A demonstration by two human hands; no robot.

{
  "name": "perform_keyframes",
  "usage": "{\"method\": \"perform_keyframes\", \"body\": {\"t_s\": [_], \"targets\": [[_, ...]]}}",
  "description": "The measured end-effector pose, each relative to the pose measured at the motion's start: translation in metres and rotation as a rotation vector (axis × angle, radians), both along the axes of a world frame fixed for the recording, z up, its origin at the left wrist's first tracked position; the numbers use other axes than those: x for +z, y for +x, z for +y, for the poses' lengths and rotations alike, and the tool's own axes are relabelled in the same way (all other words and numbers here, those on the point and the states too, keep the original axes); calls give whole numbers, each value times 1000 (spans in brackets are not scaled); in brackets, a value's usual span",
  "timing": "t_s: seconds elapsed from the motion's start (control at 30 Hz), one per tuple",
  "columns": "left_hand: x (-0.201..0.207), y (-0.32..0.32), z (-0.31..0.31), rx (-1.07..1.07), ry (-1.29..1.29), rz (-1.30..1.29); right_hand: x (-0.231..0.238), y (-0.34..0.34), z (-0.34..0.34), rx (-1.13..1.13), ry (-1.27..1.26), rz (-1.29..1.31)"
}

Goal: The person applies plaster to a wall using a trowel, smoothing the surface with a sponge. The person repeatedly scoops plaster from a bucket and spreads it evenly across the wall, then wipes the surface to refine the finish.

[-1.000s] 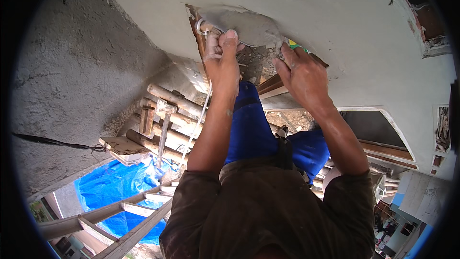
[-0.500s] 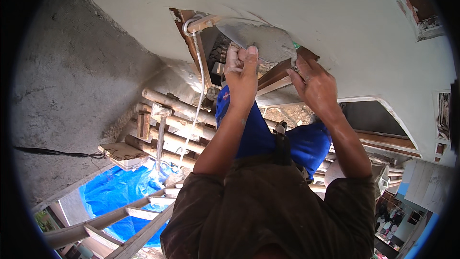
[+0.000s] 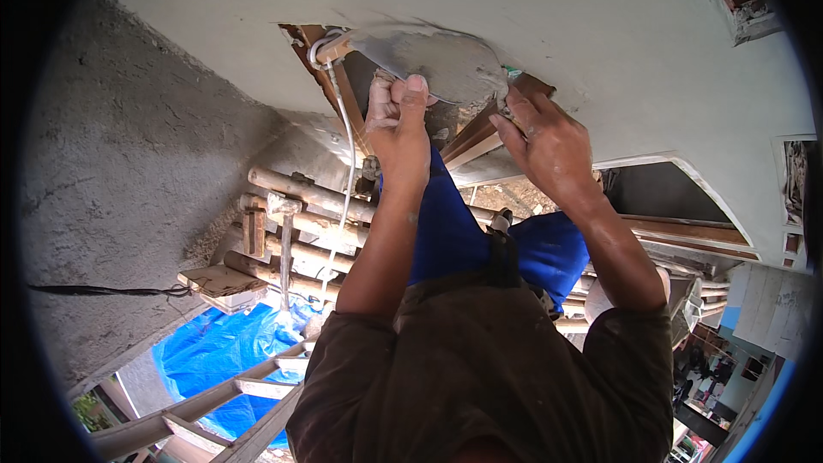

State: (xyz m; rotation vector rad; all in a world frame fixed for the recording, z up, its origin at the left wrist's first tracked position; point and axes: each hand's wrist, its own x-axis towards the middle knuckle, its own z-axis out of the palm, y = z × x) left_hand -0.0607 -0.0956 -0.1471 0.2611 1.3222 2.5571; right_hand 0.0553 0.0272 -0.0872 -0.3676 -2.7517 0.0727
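Observation:
A grey, mortar-smeared sheet point(image 3: 450, 64) lies against the pale wall surface, over an opening framed by brown wood. My left hand point(image 3: 401, 116) is closed on its lower left edge, thumb pressed along the near side. At its right end, my right hand point(image 3: 544, 133) has its fingers bent together beside the wooden strip point(image 3: 536, 86). A small green bit shows just above those fingers. What the right hand holds, if anything, is hidden. Left of the left hand, a white cable point(image 3: 347, 129) hangs out of the opening.
Bamboo poles point(image 3: 300, 189) form a platform below, with a hammer point(image 3: 285, 240) resting on it. A ladder point(image 3: 197, 407) leans at lower left over a blue tarp point(image 3: 219, 351). A rough grey wall point(image 3: 129, 163) stands left; another opening point(image 3: 669, 206) is at right.
Both hands and the mortar-smeared sheet appear slightly further left in the view, as the whole view has shifted. The left hand keeps its grip; the right hand stays at the sheet's right end.

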Motion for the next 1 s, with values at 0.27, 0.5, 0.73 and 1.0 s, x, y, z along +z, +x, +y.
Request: {"method": "perform_keyframes", "body": {"t_s": [0.27,0.5,0.73,1.0], "targets": [[4,-5,6,9,1,34,1,-4,5,15,24,39],[-2,12,16,-10,-21,36,-5,10,18,11,-6,57],[-17,42,34,-109,26,17,-9,44,38,-4,-49,-32],[-12,45,30,-123,-4,24,-9,53,35,-1,-23,8]]}}
